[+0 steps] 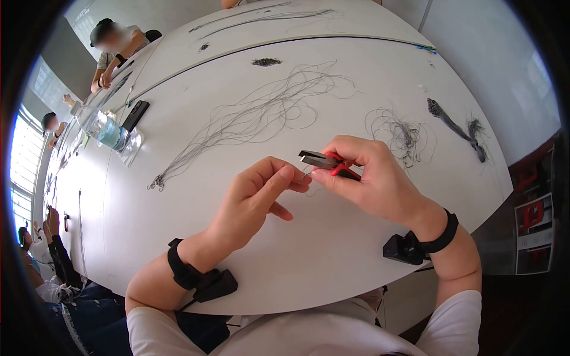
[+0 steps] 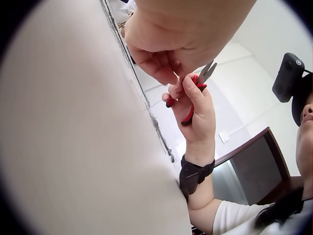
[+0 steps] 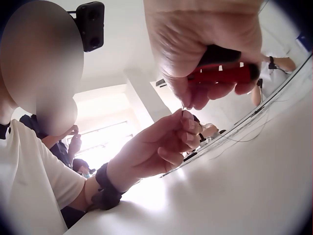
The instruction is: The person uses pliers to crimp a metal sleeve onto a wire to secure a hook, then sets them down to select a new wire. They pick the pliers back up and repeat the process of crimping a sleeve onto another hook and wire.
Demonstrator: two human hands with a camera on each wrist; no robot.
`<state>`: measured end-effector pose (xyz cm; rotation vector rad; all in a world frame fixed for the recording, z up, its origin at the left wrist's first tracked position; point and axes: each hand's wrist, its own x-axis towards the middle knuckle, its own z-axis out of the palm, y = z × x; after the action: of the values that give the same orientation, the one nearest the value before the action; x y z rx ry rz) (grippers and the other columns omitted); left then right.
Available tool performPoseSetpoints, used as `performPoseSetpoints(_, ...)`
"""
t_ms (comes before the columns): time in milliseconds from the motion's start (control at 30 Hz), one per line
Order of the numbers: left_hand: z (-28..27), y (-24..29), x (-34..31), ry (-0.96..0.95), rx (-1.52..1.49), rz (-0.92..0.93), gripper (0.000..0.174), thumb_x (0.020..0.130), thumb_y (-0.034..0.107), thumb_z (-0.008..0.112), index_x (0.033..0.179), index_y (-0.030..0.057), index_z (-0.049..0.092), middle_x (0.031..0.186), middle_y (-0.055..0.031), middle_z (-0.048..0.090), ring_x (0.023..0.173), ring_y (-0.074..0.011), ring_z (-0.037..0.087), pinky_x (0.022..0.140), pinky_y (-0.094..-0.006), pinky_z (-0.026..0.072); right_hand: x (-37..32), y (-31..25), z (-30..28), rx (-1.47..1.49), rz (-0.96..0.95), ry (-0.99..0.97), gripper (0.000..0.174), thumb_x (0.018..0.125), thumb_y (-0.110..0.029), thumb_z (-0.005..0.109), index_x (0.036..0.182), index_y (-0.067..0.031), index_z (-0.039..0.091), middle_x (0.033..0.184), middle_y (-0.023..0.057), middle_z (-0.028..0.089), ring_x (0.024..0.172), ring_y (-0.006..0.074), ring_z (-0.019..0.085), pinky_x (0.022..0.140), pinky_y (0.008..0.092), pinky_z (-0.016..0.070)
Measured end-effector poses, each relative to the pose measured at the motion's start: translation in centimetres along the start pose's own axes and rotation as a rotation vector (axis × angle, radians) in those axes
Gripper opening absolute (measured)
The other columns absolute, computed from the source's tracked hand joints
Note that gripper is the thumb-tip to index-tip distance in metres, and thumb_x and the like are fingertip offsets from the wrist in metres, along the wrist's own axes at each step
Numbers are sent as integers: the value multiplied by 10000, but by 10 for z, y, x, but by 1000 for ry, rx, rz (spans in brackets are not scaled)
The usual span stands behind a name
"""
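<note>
Pliers [image 1: 330,163] with red handles hang just above the white desk [image 1: 320,267], close to its near edge, and I read them best from the head view. Farther back on the desk lie a long loose bundle of wire [image 1: 261,113] and a smaller tangle [image 1: 404,136].

My right hand [image 1: 371,181] has its grip curled round the handles, which are tucked under the palm. My left hand [image 1: 255,199] sits just beside it, its grip pinching a fine wire [image 1: 306,175] between thumb and forefinger, where the fingertips of both hands meet.

The long axis of the pliers runs across the desk, slightly tilted. The dark nose points left, toward the left hand and over its fingertips. In the left wrist view the jaws look slightly parted.
</note>
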<state>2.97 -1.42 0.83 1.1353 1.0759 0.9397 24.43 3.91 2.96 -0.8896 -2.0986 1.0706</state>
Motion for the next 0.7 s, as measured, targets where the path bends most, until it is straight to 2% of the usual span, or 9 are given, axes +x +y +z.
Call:
performPoseSetpoints(133, 1, 5, -2, -37, -90, -108, 236, 1058, 281, 538, 1130, 64, 595, 1065, -49, 681, 1044, -139, 666, 729, -258, 540, 1, 2, 1, 43, 34, -1, 125, 890, -95, 694, 914, 14, 641, 737, 76, 598, 633, 135, 512, 585, 284, 438)
performPoseSetpoints(267, -1, 1, -3, -63, -78, -124, 238, 1058, 289, 539, 1124, 67, 593, 1069, -47, 687, 1027, -136, 670, 734, -250, 533, 2, 5, 3, 38, 15, -3, 130, 895, -102, 693, 904, 14, 634, 722, 74, 587, 632, 130, 499, 587, 286, 431)
performPoseSetpoints(400, -3, 0, -2, -58, -79, -93, 206, 1044, 277, 570, 1065, 72, 583, 1042, -53, 699, 981, -136, 684, 723, -247, 527, 2, 7, 3, 24, 0, -5, 127, 873, -88, 709, 902, 10, 634, 740, 80, 607, 640, 151, 540, 575, 292, 441)
performPoseSetpoints(467, -3, -2, -2, -47, -78, -63, 194, 1038, 266, 582, 1044, 72, 577, 1023, -56, 705, 959, -135, 689, 717, -246, 525, 2, 8, 2, -230, -166, 128, 136, 786, -68, 750, 872, -34, 650, 762, 51, 620, 688, 182, 580, 610, 313, 448)
performPoseSetpoints(500, -4, -3, -1, -19, -45, -1, 174, 1032, 243, 590, 1027, 70, 572, 996, -59, 711, 933, -135, 693, 707, -246, 522, 2, 8, -2, -229, -167, 126, 136, 786, -68, 750, 872, -34, 650, 762, 51, 620, 688, 182, 580, 610, 313, 448)
performPoseSetpoints(567, -5, -3, 0, 12, -13, 60, 156, 1025, 220, 599, 1010, 68, 567, 969, -62, 717, 908, -135, 698, 696, -245, 518, 1, 9, -10, -773, -364, 204, 191, 689, -72, 779, 835, -93, 658, 786, 11, 621, 746, 200, 590, 666, 335, 439)
performPoseSetpoints(700, -5, 0, 0, 78, 99, 89, 112, 1008, 158, 611, 994, 55, 571, 919, -67, 728, 841, -118, 697, 634, -222, 493, -1, 9, -8, -828, -372, 238, 222, 642, -100, 796, 814, -131, 658, 782, -18, 600, 755, 183, 568, 701, 335, 414)
